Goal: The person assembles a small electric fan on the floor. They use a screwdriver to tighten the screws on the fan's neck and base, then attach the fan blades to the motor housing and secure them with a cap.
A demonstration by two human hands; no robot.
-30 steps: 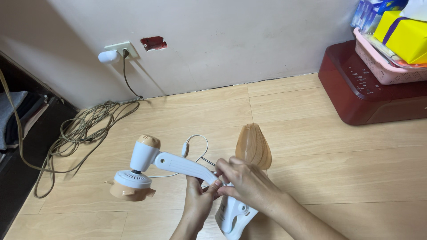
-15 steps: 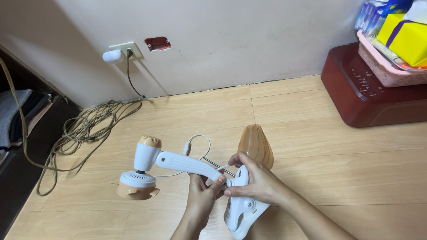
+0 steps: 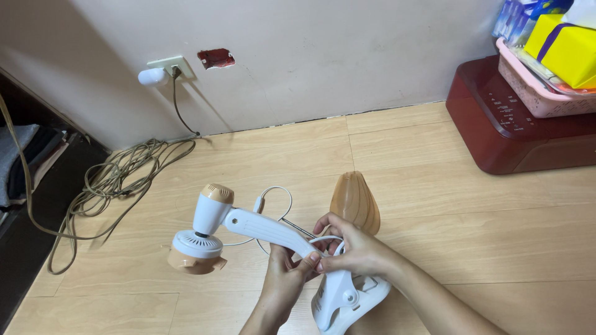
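Observation:
A white clip-on fan (image 3: pixel 248 226) with a tan motor head and a round grille pointing down is held over the wooden floor. My left hand (image 3: pixel 285 282) grips the lower end of its white arm from below. My right hand (image 3: pixel 354 251) closes over the same spot, just above the white clamp base (image 3: pixel 344 298), with its fingers on the thin white cable (image 3: pixel 273 201) that loops behind the arm. A tan teardrop-shaped fan cover (image 3: pixel 355 201) lies on the floor just behind my right hand.
A tangle of grey-green cord (image 3: pixel 112 180) lies at left, running to a wall socket (image 3: pixel 164 65) with a white plug. A dark red box (image 3: pixel 515 124) stands at right, carrying a pink basket (image 3: pixel 540 87) of packages. Dark furniture edges the far left.
The fan has been lifted and tilted slightly, its head moving a little to the right. My right hand has shifted from the arm's side onto the cable by the clamp.

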